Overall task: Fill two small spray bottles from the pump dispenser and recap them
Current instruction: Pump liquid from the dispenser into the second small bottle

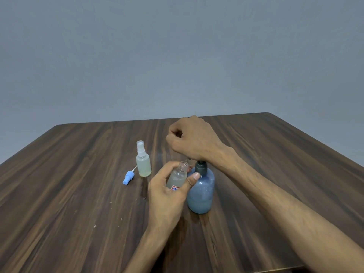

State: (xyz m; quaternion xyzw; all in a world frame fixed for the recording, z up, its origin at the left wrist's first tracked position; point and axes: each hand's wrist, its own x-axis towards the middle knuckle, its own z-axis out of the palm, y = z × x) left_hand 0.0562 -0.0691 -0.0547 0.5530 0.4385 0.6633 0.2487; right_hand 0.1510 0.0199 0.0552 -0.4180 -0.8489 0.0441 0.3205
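A blue pump dispenser (201, 191) with a dark pump head stands on the wooden table (78, 174). My right hand (194, 140) sits on top of the pump head with curled fingers, pressing it with the heel of the hand. My left hand (169, 192) grips a small uncapped spray bottle (178, 177) tilted with its open neck under the pump's spout; it holds whitish liquid. A second small spray bottle (143, 161) stands capped to the left, with a little liquid at its bottom. A loose blue spray cap (128, 177) with its tube lies beside it.
Small droplets and specks dot the table in front of the left hand. The table's far edge meets a plain grey wall (177, 56). The table's right edge runs diagonally past my right forearm.
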